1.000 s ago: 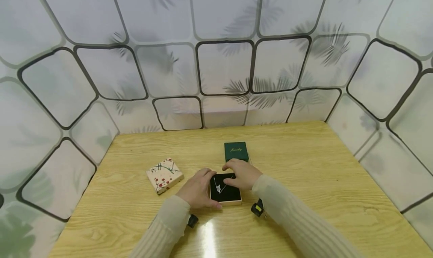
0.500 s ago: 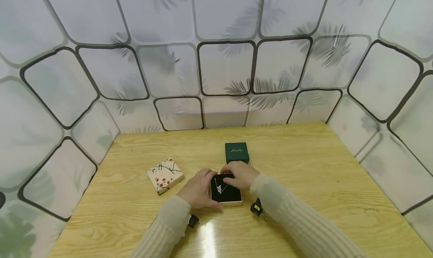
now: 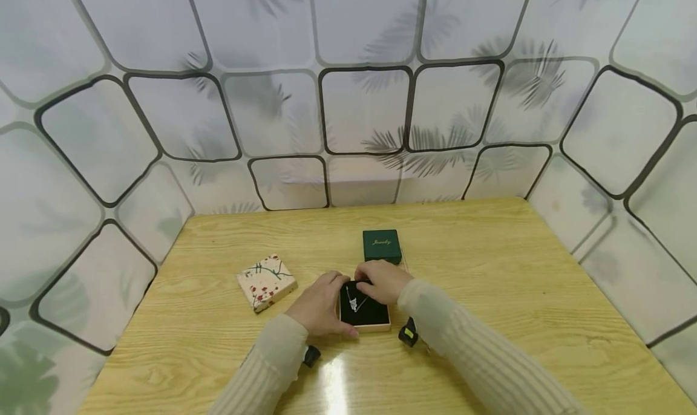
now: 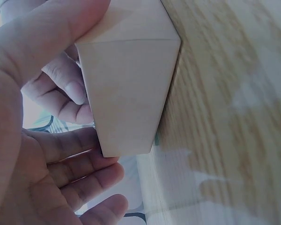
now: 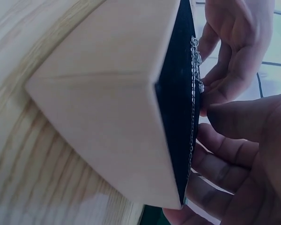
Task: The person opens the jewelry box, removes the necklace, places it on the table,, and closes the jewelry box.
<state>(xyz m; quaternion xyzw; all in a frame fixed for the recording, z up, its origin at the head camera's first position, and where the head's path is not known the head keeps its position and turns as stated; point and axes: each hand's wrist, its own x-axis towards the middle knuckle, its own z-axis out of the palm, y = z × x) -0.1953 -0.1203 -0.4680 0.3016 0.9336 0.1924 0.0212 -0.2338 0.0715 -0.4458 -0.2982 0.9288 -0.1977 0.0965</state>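
Note:
A pale box base (image 3: 376, 328) with a black insert (image 3: 370, 316) rests on the table. On the insert lies a silver necklace (image 3: 353, 305), its pendant left of the middle. My left hand (image 3: 318, 306) grips the base from the left, thumb at the front wall and fingers by the far left corner. In the left wrist view that thumb (image 4: 51, 35) lies over the front of the base. My right hand (image 3: 385, 282) is bent over the far right corner, thumb above the insert, fingers near the back edge. Whether they pinch anything is hidden.
A cream lid with red blossoms (image 3: 267, 282) lies on the table to the left. A dark green box marked Jewelry (image 3: 381, 245) stands just behind my right hand. The wooden table (image 3: 490, 251) meets a patterned backdrop (image 3: 365, 112) at its back and sides.
My right thumb and fingers have drawn closer together and shifted slightly left over the far edge of the insert. The left hand stays in place on the base.

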